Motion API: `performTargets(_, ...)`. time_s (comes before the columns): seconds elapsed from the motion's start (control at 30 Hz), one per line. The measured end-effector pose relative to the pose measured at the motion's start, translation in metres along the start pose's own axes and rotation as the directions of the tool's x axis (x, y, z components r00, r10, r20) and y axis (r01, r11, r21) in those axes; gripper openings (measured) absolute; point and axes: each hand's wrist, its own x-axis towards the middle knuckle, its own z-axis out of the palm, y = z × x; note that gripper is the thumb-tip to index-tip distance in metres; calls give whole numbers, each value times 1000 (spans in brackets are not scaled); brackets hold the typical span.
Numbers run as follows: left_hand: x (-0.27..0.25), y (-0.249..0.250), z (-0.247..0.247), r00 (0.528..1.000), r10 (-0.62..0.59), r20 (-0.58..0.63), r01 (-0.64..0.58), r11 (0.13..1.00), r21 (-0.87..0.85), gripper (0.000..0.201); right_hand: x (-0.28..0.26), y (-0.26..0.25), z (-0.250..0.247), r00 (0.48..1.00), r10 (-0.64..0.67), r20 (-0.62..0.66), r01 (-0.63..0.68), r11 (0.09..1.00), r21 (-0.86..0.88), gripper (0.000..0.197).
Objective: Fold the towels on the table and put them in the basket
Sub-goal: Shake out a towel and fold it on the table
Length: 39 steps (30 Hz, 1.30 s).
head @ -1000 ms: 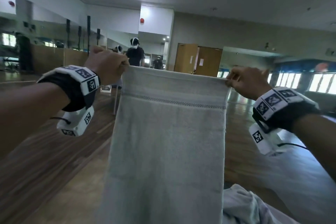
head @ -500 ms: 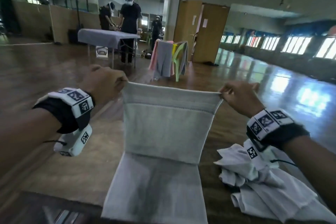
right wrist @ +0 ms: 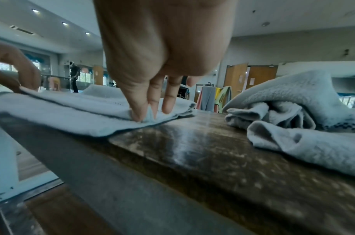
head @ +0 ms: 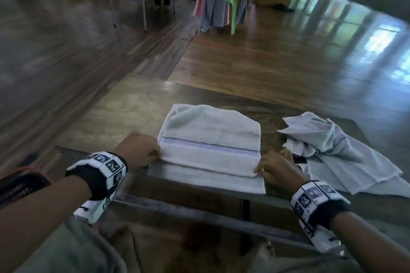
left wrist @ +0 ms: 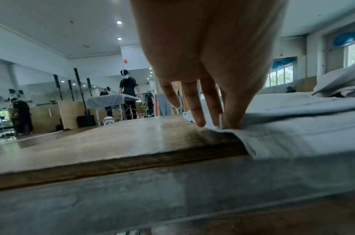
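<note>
The white towel, which was hanging stretched between raised hands a moment ago, is now lying doubled over at the worktop's near edge. The left hand and right hand are each pinching a near corner of the top layer. It looks soft, light and floppy; gripping its corners should keep edges aligned. A crumpled towel is waiting just beside it.
</note>
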Motion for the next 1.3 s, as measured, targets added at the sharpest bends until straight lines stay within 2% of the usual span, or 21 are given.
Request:
performTargets(0.07, 4, -2, 3, 999, -18, -28, 18, 1000, -8, 27, 4, 1, 1, 1000, -12, -13, 11, 997, -82, 26)
performTargets(0.1, 8, -2, 4, 999, -36, -33, 35, 999, -30, 27, 8, 2, 0, 999, -4, -38, -1, 994, -112, 26)
performTargets(0.17, 17, -2, 5, 995, -91, -40, 86, 990, -110, 24, 18, 6, -5, 996, 47, -77, -57, 991, -123, 12)
performTargets(0.2, 22, -1, 5, 992, -119, -46, 111, 982, -152, 22, 23, 8, -7, 992, 103, -67, -111, 985, -128, 10)
performTargets(0.4, 42, 4, -3, 976, -200, -90, 170, 949, -264, 20, 38, 15, -7, 974, 211, -84, -219, 972, -91, 16)
performTargets(0.47, 38, 2, -6, 962, -219, -163, 167, 944, -284, 17, 33, 17, -11, 952, 218, -214, -228, 973, -24, 13)
performTargets(0.53, 28, -1, -6, 936, -247, -250, 150, 924, -351, 13, 21, 20, -13, 900, 237, -365, -220, 972, 88, 15)
performTargets(0.6, 14, -1, -3, 906, -276, -320, 98, 874, -475, 8, 7, 21, -9, 885, 225, -408, -178, 972, 151, 18)
performTargets(0.67, 3, 2, 1, 899, -279, -337, 57, 838, -543, 6, -4, 18, -1, 901, 195, -387, -138, 976, 171, 20)
performTargets(0.8, -4, 11, 14, 946, -212, -245, 72, 875, -478, 10, -17, 12, 18, 950, 135, -281, -113, 989, 95, 13)
performTargets(0.97, -9, 15, 19, 966, -142, -216, 34, 897, -441, 18, -16, 12, 16, 972, 139, -190, -124, 988, 86, 17)
performTargets(1.1, -12, 11, 21, 976, -101, -192, 22, 927, -374, 24, -8, 14, 6, 993, 113, -41, -111, 993, 38, 21)
performTargets(1.13, -12, 10, 21, 978, -100, -184, 27, 933, -360, 24, -7, 14, 3, 992, 115, -46, -112, 992, 53, 20)
performTargets(1.2, -13, 11, 20, 978, -113, -178, 42, 933, -358, 22, -5, 12, 0, 973, 127, -192, -113, 990, 79, 17)
performTargets(1.23, -13, 12, 19, 976, -118, -181, 45, 930, -365, 21, -4, 11, -2, 940, 130, -316, -112, 991, 77, 15)
performTargets(1.3, -13, 14, 17, 973, -122, -195, 43, 930, -366, 20, -3, 9, -7, 832, 123, -541, -109, 992, 58, 11)
